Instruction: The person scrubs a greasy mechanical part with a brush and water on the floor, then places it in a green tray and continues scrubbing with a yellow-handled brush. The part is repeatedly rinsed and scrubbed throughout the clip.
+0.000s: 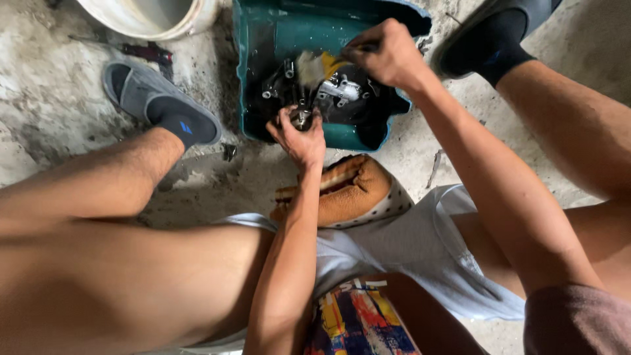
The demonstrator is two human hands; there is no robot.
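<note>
A teal plastic tub (253, 72) on the concrete floor holds dark liquid and a metal engine part (338, 89). My left hand (299, 135) grips a small round metal piece of that part at the tub's near edge. My right hand (388, 52) is closed on a paintbrush (315, 66) with a yellow ferrule and pale bristles, which touch the metal part. The liquid hides much of the part.
A white bucket (154, 16) stands at the top left. A dark tool with a red handle (141, 50) lies beside it. A brown work glove (345, 190) rests on the floor between my legs. My feet wear grey sandals (151, 98) either side of the tub.
</note>
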